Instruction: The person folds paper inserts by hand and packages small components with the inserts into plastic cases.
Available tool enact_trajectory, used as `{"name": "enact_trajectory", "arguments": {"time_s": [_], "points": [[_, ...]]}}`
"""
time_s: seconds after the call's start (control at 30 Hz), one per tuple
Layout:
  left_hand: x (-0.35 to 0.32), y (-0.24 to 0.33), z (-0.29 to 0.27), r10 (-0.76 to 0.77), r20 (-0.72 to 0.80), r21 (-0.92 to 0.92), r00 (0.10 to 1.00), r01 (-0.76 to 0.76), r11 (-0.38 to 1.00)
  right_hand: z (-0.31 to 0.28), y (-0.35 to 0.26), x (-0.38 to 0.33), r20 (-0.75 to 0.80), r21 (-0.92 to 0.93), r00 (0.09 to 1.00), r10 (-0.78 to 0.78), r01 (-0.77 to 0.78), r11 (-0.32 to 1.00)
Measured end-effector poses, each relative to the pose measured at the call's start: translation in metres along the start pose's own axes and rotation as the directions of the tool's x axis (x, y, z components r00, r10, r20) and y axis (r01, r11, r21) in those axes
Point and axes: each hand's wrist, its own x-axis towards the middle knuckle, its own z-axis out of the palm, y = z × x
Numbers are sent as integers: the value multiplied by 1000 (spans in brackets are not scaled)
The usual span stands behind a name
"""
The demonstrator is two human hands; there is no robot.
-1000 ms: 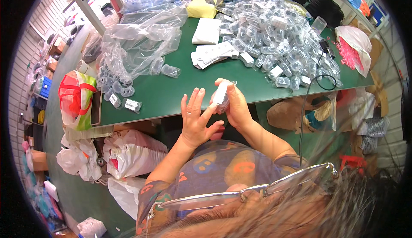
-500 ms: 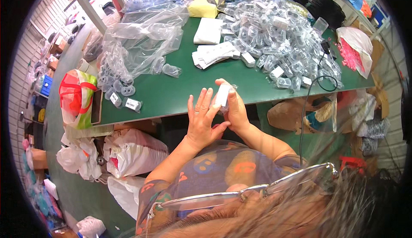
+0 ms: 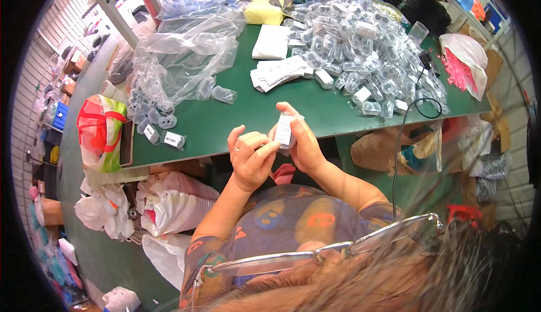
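I looked on from far away and took the small clear-wrapped pack (image 3: 285, 137) as the middle of my clock. It was up in the person's hands, by the near edge of the green table (image 3: 236, 121), with its white label (image 3: 284, 127) facing up. The right hand (image 3: 308, 150) was bent round the pack from three o'clock and had hold of it. The left hand (image 3: 250, 161) came in from eight o'clock, with its fingers half curled. Its pointing finger reached the low left side of the label, but I could not tell if it pinched anything or only touched.

I thought the step in hand was working on that label, maybe pressing it flat. To me, the next move called for a still right hand and a soft, careful left fingertip along the label's edge, so it would not wrinkle.

At nine o'clock, two labelled packs (image 3: 173, 139) lay on the table. Clear round plastic parts (image 3: 167, 121) sat near them, toward ten o'clock. White paper strips (image 3: 277, 74) lay at twelve o'clock, and a big heap of clear-wrapped packs (image 3: 352, 44) spread out at one o'clock
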Motion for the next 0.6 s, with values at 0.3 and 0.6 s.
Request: {"name": "enact_trajectory", "arguments": {"time_s": [0.3,0.6], "points": [[-4,-4,-3,26,46,37,999,-28,999,-3,-6,1,-121,119,984,128,-114,986],[3,5,0,-556,157,-426,816,564,708,-34,-28,-4,-25,-346,961,277,-268,899]]}}
